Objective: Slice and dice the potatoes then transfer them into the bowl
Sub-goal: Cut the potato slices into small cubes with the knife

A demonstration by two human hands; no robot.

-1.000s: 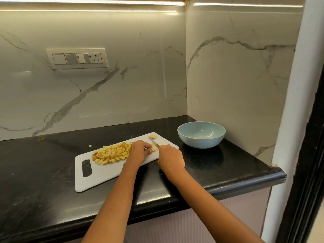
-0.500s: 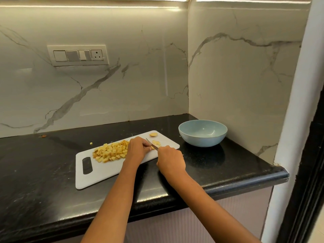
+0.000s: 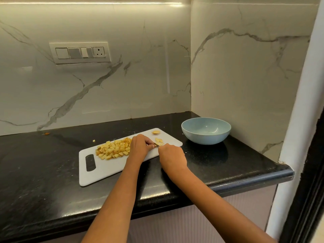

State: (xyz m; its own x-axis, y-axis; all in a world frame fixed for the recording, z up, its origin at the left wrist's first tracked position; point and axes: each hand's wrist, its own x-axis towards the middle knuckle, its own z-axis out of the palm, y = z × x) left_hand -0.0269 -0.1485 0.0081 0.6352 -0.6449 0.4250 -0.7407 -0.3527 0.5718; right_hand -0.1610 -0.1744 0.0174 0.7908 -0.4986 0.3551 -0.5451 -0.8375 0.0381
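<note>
A white cutting board (image 3: 105, 170) lies on the black counter. A heap of diced potato (image 3: 114, 149) sits on its middle. My left hand (image 3: 140, 146) rests on the board just right of the heap, fingers curled over a small potato piece that is mostly hidden. My right hand (image 3: 171, 155) grips a knife (image 3: 156, 144) whose blade is mostly hidden between the two hands. A few cut pieces (image 3: 159, 140) lie beyond the blade, and one potato end piece (image 3: 156, 132) lies near the board's far corner. The light blue bowl (image 3: 206, 135) stands empty to the right.
One stray potato cube (image 3: 94, 141) lies on the counter (image 3: 35, 172) behind the board, and an orange scrap (image 3: 46, 133) by the back wall. Marble walls close the back and right. The counter's rounded front edge (image 3: 245, 181) runs below my arms.
The knife blade has come down and now lies low between my hands. Both hands stay at the same spot on the board; the view shifted slightly.
</note>
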